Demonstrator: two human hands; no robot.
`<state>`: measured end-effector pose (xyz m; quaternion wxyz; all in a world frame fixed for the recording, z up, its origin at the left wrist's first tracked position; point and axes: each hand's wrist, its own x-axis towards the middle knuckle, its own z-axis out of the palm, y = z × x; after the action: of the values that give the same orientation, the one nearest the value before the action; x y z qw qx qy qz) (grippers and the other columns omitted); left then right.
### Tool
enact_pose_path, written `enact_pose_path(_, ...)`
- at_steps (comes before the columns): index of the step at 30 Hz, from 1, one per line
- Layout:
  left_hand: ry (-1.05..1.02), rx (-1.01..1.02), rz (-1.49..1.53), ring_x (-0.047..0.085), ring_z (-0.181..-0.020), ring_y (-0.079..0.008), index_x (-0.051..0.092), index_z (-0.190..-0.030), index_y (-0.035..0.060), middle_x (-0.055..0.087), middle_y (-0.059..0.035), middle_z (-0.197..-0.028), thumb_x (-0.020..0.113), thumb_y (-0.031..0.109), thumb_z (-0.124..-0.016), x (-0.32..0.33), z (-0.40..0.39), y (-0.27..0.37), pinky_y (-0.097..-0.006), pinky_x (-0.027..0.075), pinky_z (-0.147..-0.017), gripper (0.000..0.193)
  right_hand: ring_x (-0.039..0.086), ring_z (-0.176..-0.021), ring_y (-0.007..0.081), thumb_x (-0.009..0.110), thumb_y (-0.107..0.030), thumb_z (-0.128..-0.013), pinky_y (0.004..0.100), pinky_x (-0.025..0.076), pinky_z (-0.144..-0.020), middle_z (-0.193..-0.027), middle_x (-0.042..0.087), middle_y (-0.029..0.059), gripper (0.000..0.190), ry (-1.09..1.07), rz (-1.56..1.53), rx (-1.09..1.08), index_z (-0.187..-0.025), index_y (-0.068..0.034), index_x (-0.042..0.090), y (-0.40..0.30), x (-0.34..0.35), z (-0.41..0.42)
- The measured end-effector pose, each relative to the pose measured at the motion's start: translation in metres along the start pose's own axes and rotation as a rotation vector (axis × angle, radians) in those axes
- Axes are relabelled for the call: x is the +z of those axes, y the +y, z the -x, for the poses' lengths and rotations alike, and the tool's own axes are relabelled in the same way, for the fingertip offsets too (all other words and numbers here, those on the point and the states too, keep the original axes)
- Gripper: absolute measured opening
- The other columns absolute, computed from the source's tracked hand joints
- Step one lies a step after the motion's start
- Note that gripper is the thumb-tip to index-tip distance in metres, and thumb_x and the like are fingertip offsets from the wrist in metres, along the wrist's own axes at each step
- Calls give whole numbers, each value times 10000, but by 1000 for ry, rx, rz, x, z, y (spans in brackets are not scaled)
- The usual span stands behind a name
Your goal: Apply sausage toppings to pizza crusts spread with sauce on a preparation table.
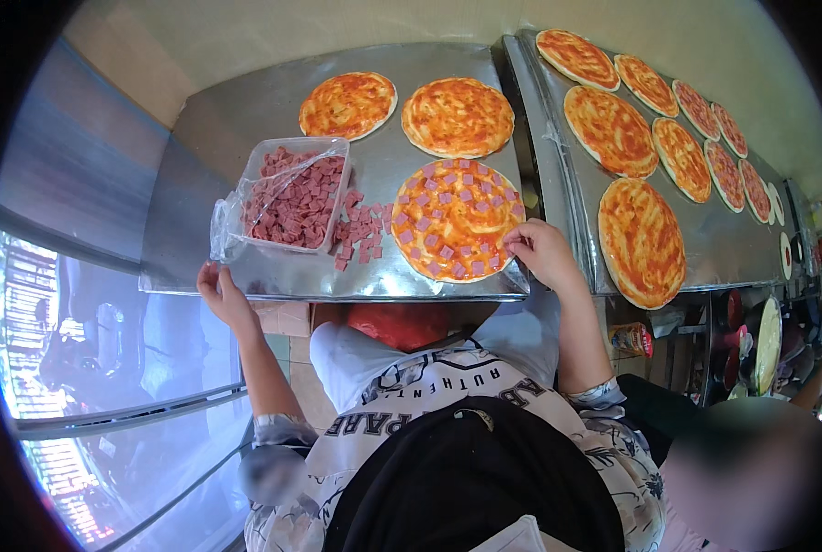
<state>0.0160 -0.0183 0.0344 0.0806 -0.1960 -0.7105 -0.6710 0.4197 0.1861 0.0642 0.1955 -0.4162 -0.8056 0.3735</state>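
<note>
My right hand (pixel 545 252) is over the right edge of a sauced pizza base (pixel 471 231), its fingertips pinched together. Whether a piece of meat is between them is hidden. Square pieces of pink ham or sausage dot this base along its top, left and lower parts; sauce shows bare around the middle right. My left hand (pixel 228 298) is at the table's front edge, thumb and fingers a little apart, just below crumpled clear plastic wrap (pixel 224 231). A clear plastic tub (pixel 340 196) of diced meat (pixel 297 196) stands to the left, with loose meat squares (pixel 364 226) between it and the base.
Two sauced bases (pixel 349 105) (pixel 458 116) lie at the back of the metal table (pixel 197 172). Across a narrow gap, a second metal table (pixel 721 259) carries several more bases (pixel 642 241), some meat-topped. Another person (pixel 742 469) is close by at right. A red object (pixel 398 324) sits underneath.
</note>
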Motion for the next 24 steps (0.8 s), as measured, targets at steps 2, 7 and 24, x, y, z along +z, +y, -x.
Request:
enact_pose_path(2, -55, 15, -196, 485, -960, -190, 462, -1091, 24, 516, -95, -1032, 526, 143, -777, -6, -20, -19, -292, 357, -832, 341, 581, -667, 205, 582, 1, -687, 281, 453, -607, -736, 573, 110, 116, 38, -50, 2, -801, 15, 567, -1, 3, -1)
enact_pose_path(7, -165, 4, -719, 431, -1082, -250, 452, -1147, 81, 485, -110, -1136, 583, 268, -721, -2, -48, -43, -397, 299, -927, 483, 582, -649, 185, 581, 12, -698, 268, 452, -599, -710, 579, 94, 80, 40, -173, 25, -772, 12, 552, 5, 5, -2)
enact_pose_path(24, -90, -94, -1051, 288, -1227, -241, 320, -1274, 169, 395, -81, -1275, 483, 384, -743, 22, -29, -37, -533, 124, -989, 597, 556, -610, 161, 583, 35, -681, 267, 439, -575, -665, 561, 77, 75, 14, 129, 18, -741, 21, 540, -5, -15, -26)
